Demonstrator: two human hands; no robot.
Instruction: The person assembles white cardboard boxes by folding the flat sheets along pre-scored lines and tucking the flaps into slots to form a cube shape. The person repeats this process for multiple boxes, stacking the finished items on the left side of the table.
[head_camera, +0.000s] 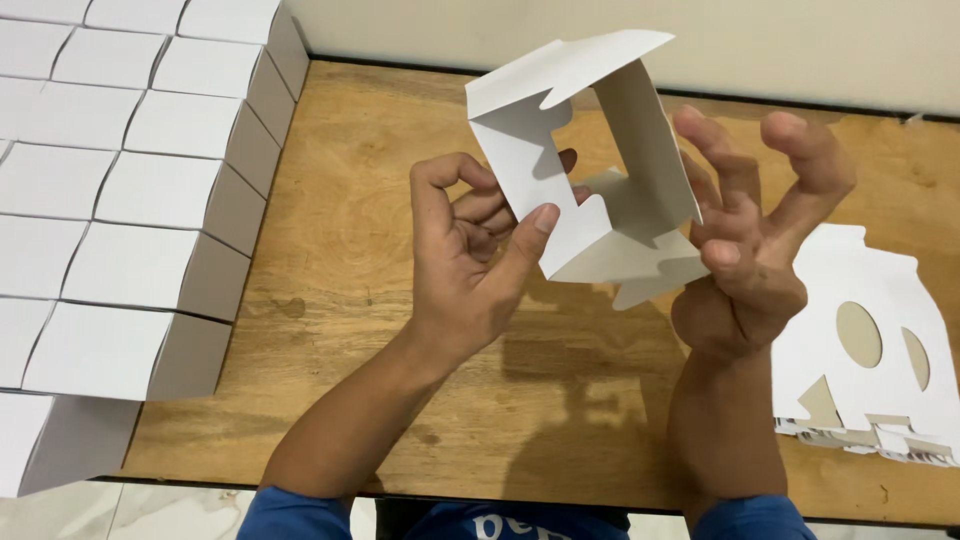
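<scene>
Half-folded white carton (590, 160) held mid-frame above the bench (400, 330), open tube tilting toward upper left; left hand (470, 260) pinches its near-left panel, right hand (755, 230) splayed, released, touching the lower-right flap.

One half-folded white carton (590, 170) is in two hands, one stack of flat blanks (870, 340) lies at the table's (380, 200) right edge, and roughly fifteen folded boxes (120, 200), cut off by the frame, sit at its left.

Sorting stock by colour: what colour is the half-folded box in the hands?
White, seen best in the head view: the half-folded box.
</scene>
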